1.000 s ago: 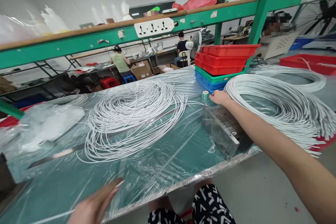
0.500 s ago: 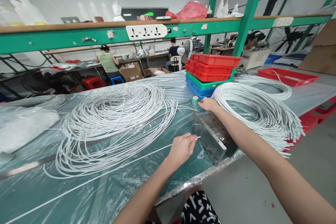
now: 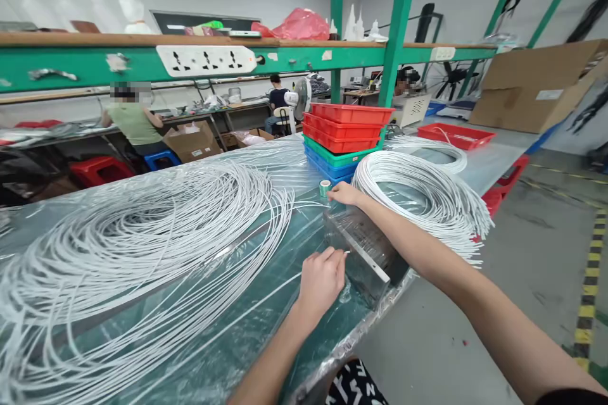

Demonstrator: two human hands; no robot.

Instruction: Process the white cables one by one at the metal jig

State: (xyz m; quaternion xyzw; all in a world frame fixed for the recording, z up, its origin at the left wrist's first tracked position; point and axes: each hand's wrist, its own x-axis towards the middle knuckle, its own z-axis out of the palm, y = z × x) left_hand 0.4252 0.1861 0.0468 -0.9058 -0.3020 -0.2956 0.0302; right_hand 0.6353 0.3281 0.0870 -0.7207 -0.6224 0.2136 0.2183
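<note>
My left hand point(image 3: 323, 278) is closed around a white cable point(image 3: 266, 296), whose short end pokes out past the fingertips toward a metal block point(image 3: 365, 253). The rest of that cable trails off to the lower left over the plastic-covered table. Farther out, my right hand point(image 3: 346, 193) has its fingers pinched together right beside a small roll of green tape point(image 3: 325, 188). What lies between those fingertips is too small to make out. A big loose coil of white cables point(image 3: 156, 228) spreads to the left, and a tighter cable bundle point(image 3: 408, 196) lies beyond my right forearm.
Stacked red, green and blue trays point(image 3: 346, 133) stand behind the tape. Another red tray point(image 3: 456, 136) and a cardboard box point(image 3: 532, 88) are at the far right. A green shelf beam with a power strip point(image 3: 206, 60) crosses above the table. Co-workers sit in the background.
The view has turned to the right, so things appear shifted left. Both hands keep nearly the same places: left on the cable, right beside the tape roll.
</note>
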